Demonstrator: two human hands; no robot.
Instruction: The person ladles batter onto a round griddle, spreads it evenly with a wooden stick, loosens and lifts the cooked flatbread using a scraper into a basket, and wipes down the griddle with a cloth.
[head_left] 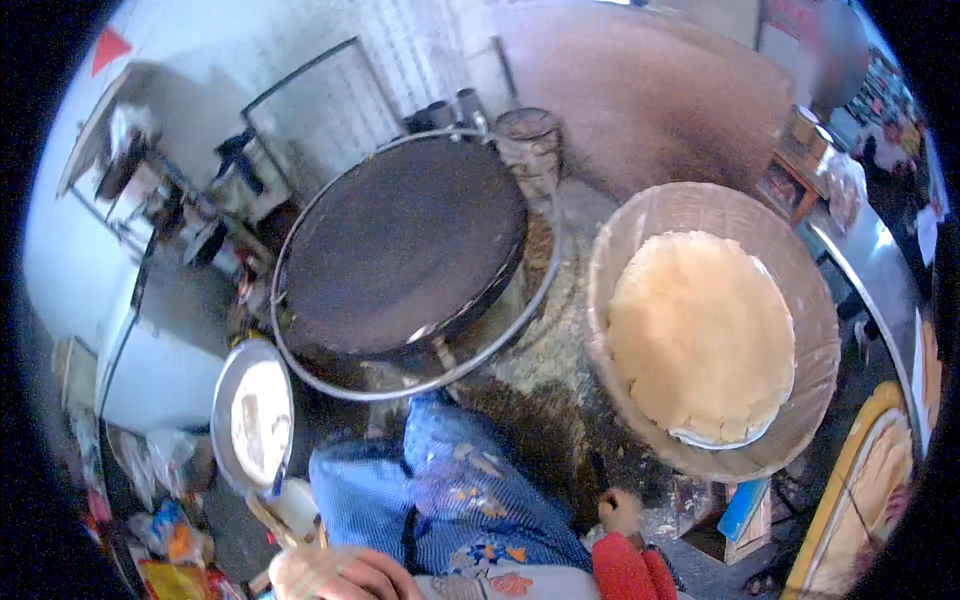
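Note:
My left hand (345,575) is at the bottom edge, left of my patterned apron, with its fingers bent and close together; its palm side is hidden. To the right of my lap, my right hand (618,510) is closed below a red sleeve, and I cannot make out what it holds. A large round dark griddle (405,240) with a metal ring around it stands in front of me. Right of it, a big lined basket (812,350) holds a stack of thin round flatbreads (700,335). A metal bowl (225,430) of pale batter (262,420) sits at the left.
A wooden box (735,545) with a blue item stands below the basket. More flatbread (865,490) lies on a yellow-rimmed tray at the far right. Plastic bags (165,460) and packets are at the lower left. A cylindrical container (530,135) is behind the griddle.

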